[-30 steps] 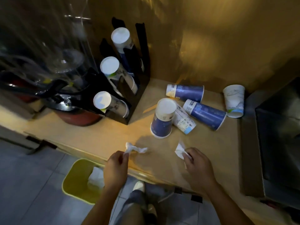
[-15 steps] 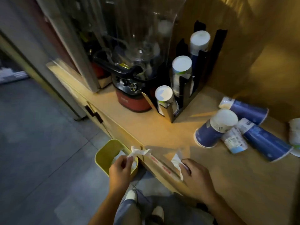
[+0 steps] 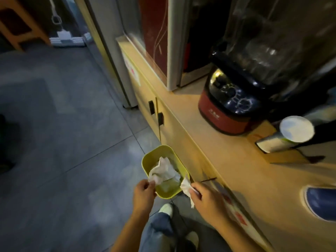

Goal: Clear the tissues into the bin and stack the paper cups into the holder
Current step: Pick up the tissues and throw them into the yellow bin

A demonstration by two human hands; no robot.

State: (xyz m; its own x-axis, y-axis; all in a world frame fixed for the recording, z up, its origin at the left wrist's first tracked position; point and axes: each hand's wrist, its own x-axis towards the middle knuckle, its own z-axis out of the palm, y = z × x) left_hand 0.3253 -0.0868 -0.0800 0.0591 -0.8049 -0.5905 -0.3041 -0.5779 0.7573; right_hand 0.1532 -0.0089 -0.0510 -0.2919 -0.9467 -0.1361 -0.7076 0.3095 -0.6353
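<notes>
left hand point(image 3: 143, 194) pinching tissue point(image 3: 152, 179) | right hand point(image 3: 205, 199) likewise | above bin point(image 3: 145, 161)

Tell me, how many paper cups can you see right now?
2. One white-bottomed cup lies on its side in the holder at the right edge, beside the red appliance. One blue cup sits at the lower right edge, cut off. Others may lie out of frame.

Pantry corner, wooden counter point(image 3: 227, 160), red blender point(image 3: 227, 113), cupboard doors point(image 3: 145, 91), tiled floor point(image 3: 63, 133)

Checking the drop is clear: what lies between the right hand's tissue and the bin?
Nothing: in the head view the tissue hangs at the bin rim.
</notes>
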